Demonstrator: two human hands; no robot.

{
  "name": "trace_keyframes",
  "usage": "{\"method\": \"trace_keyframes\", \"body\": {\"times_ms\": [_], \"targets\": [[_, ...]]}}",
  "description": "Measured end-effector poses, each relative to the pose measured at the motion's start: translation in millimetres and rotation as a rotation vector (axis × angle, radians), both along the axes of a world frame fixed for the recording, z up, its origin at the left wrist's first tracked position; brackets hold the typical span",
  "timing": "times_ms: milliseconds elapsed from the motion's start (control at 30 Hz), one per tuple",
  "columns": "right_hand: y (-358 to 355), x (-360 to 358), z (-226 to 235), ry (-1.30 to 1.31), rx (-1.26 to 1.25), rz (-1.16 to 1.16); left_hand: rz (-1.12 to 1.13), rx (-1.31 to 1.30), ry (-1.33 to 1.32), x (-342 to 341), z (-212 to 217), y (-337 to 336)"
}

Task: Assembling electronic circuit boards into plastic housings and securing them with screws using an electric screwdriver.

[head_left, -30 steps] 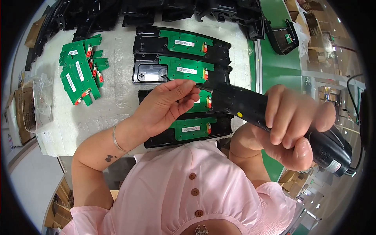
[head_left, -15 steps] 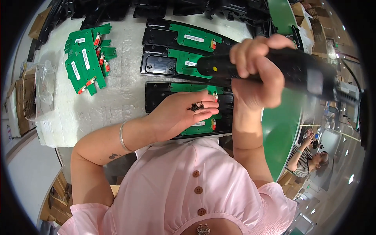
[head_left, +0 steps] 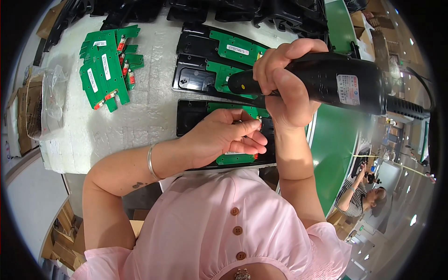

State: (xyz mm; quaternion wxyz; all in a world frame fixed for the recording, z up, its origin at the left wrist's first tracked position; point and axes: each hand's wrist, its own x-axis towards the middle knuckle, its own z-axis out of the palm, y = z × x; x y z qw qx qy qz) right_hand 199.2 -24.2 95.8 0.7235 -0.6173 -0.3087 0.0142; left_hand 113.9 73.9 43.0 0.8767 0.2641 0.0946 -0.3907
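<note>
My right hand (head_left: 291, 93) is wrapped round a black electric screwdriver (head_left: 322, 77), held nearly level with its tip pointing left. That tip is at a green circuit board (head_left: 215, 73) lying in the middle black plastic panel (head_left: 193, 80). Over the nearest black panel (head_left: 186, 114), my left hand (head_left: 210, 137) is palm up, its fingers curled and thumb against the index finger. The small black screws seen on its fingers before are now hidden in it. Beneath this hand, parts of green circuit boards (head_left: 228, 160) show. Farther off lies another panel with a green board (head_left: 240, 50).
Several loose green circuit boards (head_left: 103, 70) with red-and-white parts lie in a pile on the white foam surface (head_left: 144, 102). Black plastic parts (head_left: 186, 11) line the far edge. A clear plastic bag (head_left: 52, 102) is at left. Another person (head_left: 359, 198) works at right.
The fingers of my left hand have curled in and the thumb has closed over, hiding the screws. My right hand and the screwdriver have shifted slightly left; the tip stays at the middle panel's board.
</note>
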Motion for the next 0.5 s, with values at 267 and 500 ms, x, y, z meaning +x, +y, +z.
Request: {"method": "trace_keyframes", "body": {"times_ms": [267,500], "targets": [[4.9,-1.6,-3.1,-0.044,-0.046,0.143,0.094,0.059,-0.054,-2.4,-7.2,-2.8],[7.3,3.1,-7.5,0.043,0.072,0.035,0.075,0.017,-0.009,2.2,-6.9,1.7]]}}
